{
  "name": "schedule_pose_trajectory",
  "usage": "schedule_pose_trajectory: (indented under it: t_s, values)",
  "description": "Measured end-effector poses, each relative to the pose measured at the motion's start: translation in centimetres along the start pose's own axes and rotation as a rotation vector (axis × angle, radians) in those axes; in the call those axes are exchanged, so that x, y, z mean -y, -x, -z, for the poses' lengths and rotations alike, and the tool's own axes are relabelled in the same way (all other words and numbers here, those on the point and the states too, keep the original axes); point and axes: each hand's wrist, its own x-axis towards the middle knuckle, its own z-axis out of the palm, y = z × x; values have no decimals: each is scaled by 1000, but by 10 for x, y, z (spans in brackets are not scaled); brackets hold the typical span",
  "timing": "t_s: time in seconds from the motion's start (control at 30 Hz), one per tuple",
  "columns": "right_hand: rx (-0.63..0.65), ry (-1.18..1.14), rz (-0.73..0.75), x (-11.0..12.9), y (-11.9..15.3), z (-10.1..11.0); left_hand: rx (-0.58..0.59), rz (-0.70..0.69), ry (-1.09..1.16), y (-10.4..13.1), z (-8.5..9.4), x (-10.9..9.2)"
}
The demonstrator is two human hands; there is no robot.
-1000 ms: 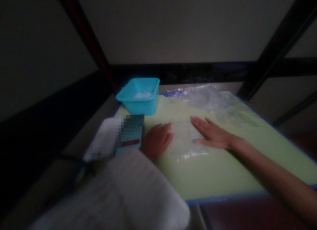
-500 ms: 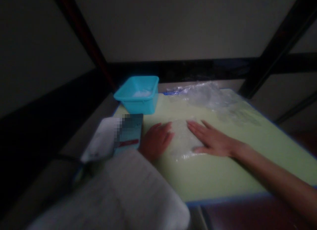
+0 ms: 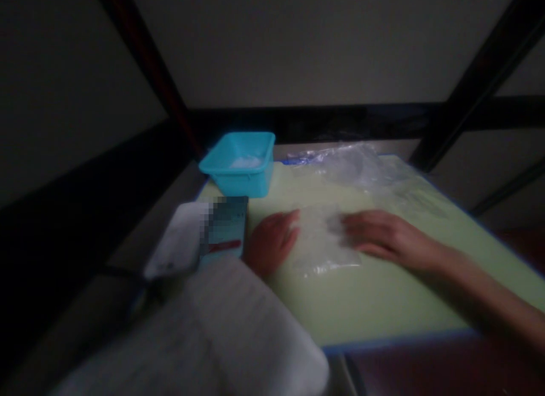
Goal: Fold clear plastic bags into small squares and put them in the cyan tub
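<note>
A flat clear plastic bag [image 3: 317, 240] lies on the yellow-green table top, its lower edge catching the light. Along its left edge rests my left hand [image 3: 272, 242], the thumb a little apart from the fingers and the fingertips at the plastic. My right hand [image 3: 381, 234] is at the bag's right edge, blurred by motion, with its fingers stretched toward the plastic. I see nothing held in either hand.
A turquoise basin [image 3: 242, 177] with something whitish inside stands at the back left. Crumpled clear plastic [image 3: 357, 166] covers the back right. Left of my left hand lie a teal box-like object [image 3: 225, 228] and a white item [image 3: 176, 237]. Pale fabric [image 3: 238, 328] fills the lower left.
My right hand, earlier pressed flat on the bag, has slid right toward its edge, its fingers drawn closer together. My left hand keeps its place beside the bag.
</note>
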Motion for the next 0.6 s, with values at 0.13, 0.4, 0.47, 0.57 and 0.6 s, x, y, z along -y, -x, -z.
schedule_pose_trajectory:
  t_s: [0.13, 0.4, 0.47, 0.57, 0.6]
  values:
    - [25, 225, 124, 15, 22, -1, -15, -31, 31, 0, -1, 0]
    - [-7, 386, 241, 30, 28, -14, 26, 7, 13, 1, -2, -2]
    - [14, 410, 235, 29, 27, -17, 29, 8, 3, 1, -2, -2]
    - [24, 463, 238, 27, 29, -19, 32, 11, -5, 1, -2, -3]
    - [23, 477, 240, 26, 30, -20, 34, 12, -5, 1, -2, -3]
